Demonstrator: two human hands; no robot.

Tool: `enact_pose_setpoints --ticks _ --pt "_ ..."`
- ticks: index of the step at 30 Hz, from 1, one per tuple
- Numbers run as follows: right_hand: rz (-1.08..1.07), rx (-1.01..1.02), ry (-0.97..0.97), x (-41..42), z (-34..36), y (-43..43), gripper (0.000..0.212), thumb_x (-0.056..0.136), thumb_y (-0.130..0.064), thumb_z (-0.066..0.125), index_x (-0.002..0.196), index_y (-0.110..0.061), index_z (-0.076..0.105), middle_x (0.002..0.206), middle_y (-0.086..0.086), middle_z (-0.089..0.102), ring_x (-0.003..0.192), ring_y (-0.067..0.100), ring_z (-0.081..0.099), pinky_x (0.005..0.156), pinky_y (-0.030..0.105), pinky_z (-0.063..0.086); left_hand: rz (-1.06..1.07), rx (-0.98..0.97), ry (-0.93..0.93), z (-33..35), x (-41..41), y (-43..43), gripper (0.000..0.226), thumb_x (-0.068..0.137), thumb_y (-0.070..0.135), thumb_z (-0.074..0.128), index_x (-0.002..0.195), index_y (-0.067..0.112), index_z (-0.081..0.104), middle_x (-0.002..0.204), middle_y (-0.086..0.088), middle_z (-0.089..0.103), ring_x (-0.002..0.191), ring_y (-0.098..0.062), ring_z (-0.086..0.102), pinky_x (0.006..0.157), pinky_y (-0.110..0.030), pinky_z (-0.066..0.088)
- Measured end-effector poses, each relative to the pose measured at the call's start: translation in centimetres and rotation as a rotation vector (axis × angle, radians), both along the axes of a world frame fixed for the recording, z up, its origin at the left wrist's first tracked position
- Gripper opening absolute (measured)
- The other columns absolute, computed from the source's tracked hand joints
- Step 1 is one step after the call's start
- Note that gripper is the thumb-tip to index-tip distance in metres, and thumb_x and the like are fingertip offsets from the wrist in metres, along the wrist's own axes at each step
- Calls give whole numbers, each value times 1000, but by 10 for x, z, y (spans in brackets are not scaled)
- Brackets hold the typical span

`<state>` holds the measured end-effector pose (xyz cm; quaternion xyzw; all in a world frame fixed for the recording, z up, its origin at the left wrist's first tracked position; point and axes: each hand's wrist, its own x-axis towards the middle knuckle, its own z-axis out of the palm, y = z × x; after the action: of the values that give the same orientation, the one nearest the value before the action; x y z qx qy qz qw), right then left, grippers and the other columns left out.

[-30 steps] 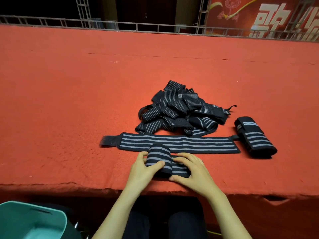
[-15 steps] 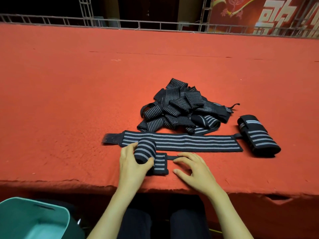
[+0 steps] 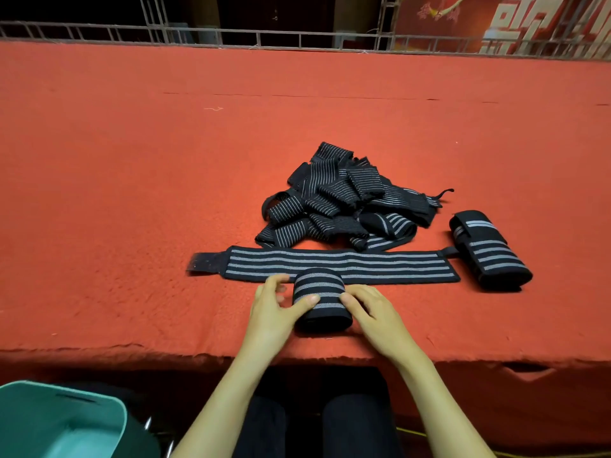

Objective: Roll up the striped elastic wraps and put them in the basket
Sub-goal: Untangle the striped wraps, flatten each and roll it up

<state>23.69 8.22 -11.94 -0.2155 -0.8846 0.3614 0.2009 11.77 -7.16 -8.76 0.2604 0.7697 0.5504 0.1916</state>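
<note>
Clasping the rolled black elastic wrap with grey stripes (image 3: 320,302), near the front edge of the red felt desk (image 3: 132,292), with the left grip (image 3: 272,314) curled round its left end, thumb on top, and the right grip (image 3: 380,317) pinching its right side. Calling for an even squeeze against loosening before lifting toward the teal plastic basket (image 3: 62,421), below left.

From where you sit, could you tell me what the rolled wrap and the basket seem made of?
Rolled wrap: probably woven elastic fabric, matte, visible ribbed weave. Basket: likely moulded plastic; smooth teal wall, soft sheen, cut handle slot.
</note>
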Motion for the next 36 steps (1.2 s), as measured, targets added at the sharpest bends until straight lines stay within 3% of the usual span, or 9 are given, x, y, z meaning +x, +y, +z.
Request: enact_pose_setpoints --ticks 3,6,11,16,19,26,31,34,36 --pt "8 -41 19 2 3 0 52 84 -71 41 102 -29 65 104 -18 62 105 -2 53 94 25 41 -126 -22 -258 -3 -4 -3 48 71 46 76 105 15 63 102 -2 71 92 -12 67 89 -31 51" --pt "53 -233 140 7 10 -1 28 84 -46 63 109 -35 57 110 -27 62 108 -14 52 94 13 39 -199 151 -318 -3 1 -4 37 80 13 72 114 12 59 109 -3 69 101 -15 67 89 -27 52" --pt "142 -426 273 15 5 4 57 74 -23 77 122 -15 49 122 -4 63 118 14 57 101 24 43 -289 297 -106 -17 15 8 57 70 -3 74 118 15 50 122 2 59 119 -11 54 99 -24 43" --pt "107 -488 263 16 3 11 54 63 -18 84 107 -14 53 108 1 68 108 13 62 93 24 45 -324 263 -83 -24 12 15 71 61 29 83 123 30 47 131 0 48 125 -7 47 102 -23 41" --pt "132 -505 259 19 3 12 47 66 -6 80 104 -11 54 105 -3 69 103 9 62 90 20 44 -376 254 -127 -23 8 17 72 64 10 84 123 26 46 127 -3 54 122 -12 51 100 -21 41" --pt "93 -491 332 56 26 31 69 51 -41 89 110 -28 57 148 -4 36 133 6 41 108 29 37 -512 281 -43 0 29 39 65 68 13 80 121 34 48 119 14 62 117 -6 54 99 -20 40" --pt "62 -491 360 103 46 55 113 55 -40 89 146 -30 21 152 -7 30 141 7 29 111 27 32 -661 290 -61 20 62 84 64 69 20 79 124 28 47 123 10 62 120 -9 54 104 -23 38" --pt "31 -518 353 133 53 68 98 60 -27 84 143 -24 32 145 -1 45 132 11 44 102 22 41 -750 274 -114 23 80 111 61 73 14 77 126 23 49 125 1 62 120 -14 55 106 -30 39" --pt "-41 -553 383 146 55 74 84 60 -36 87 133 -21 48 132 1 59 123 13 55 95 21 46 -779 277 -170 23 92 128 57 76 8 74 127 19 50 125 -2 62 119 -15 56 105 -32 41"
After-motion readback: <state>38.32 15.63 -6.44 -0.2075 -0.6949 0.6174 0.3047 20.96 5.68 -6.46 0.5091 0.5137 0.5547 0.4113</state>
